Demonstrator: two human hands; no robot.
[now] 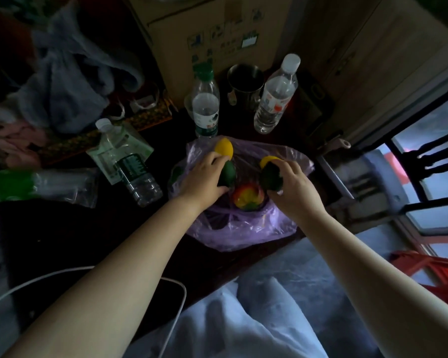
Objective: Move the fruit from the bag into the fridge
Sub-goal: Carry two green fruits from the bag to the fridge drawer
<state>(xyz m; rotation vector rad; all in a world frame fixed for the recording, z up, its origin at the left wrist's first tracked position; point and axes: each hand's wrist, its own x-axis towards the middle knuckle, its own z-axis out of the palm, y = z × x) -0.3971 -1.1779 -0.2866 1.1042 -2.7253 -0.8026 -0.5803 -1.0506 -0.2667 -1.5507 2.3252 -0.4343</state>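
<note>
An open purple plastic bag point(243, 233) lies on the dark table in front of me. Over it, my left hand point(204, 177) grips a dark green fruit point(227, 173) together with a yellow lemon point(224, 146) at its fingertips. My right hand point(292, 184) holds another dark green fruit point(270, 177) with a second yellow lemon point(268, 160) behind it. A red, yellow and green fruit point(247, 198) rests inside the bag between my hands. No fridge is in view.
Two upright water bottles point(206, 104) point(276, 96) and a metal cup point(245, 82) stand behind the bag, before a cardboard box point(212, 27). A lying bottle point(137, 174) and plastic wrappers sit to the left. A window frame point(424, 161) is at the right.
</note>
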